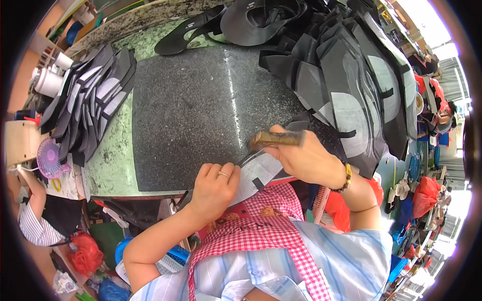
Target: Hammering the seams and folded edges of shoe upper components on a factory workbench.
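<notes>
A black shoe-upper piece with a light grey lining patch (pixel 258 173) lies at the near edge of a dark speckled board (pixel 181 110). My left hand (pixel 216 188), a ring on one finger, is closed on the left end of this piece. Above its right part, my right hand (pixel 314 160) grips a short brown tool (pixel 276 139) that looks wooden. The tool is blurred, so I cannot tell its exact kind. A dark strip along the piece's far edge runs beneath the tool. A beaded bracelet circles my right wrist.
Overlapping black and grey upper pieces (pixel 346 85) are heaped at the right, with a smaller stack (pixel 93 98) at the left. Curved black pieces (pixel 261 22) lie at the far edge. A purple fan (pixel 50 158) stands at left, near another person's arm (pixel 35 193).
</notes>
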A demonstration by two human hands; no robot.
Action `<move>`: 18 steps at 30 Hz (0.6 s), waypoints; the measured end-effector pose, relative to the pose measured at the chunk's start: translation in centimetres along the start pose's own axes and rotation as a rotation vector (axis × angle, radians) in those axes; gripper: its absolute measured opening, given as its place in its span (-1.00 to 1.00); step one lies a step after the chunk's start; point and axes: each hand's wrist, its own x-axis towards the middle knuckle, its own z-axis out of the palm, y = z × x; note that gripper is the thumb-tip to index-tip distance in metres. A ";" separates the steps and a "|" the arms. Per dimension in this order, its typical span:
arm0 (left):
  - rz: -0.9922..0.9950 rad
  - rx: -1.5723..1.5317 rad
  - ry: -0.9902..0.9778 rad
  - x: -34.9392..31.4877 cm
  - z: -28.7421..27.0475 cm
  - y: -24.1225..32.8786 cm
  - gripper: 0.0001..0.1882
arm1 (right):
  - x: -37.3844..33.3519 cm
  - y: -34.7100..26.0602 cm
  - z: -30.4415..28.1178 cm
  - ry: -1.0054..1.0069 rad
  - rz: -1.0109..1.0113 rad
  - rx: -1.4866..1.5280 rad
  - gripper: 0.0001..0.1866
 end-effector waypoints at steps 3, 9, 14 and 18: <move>0.031 0.061 0.043 -0.4 0.0 0.5 -0.67 | -0.3 -2.3 -0.3 0.121 0.032 0.207 -0.86; -0.234 -0.272 -0.045 0.4 0.0 -0.4 -0.72 | -2.3 -1.9 -1.8 -0.310 -0.018 -0.062 -0.78; -0.310 -0.475 0.017 2.6 0.3 -0.3 -0.72 | -5.0 -2.9 0.9 -0.108 0.115 0.124 -0.75; -0.224 -0.401 0.071 2.2 1.1 0.1 -0.71 | -5.3 -2.3 1.1 -0.044 0.098 0.157 -0.75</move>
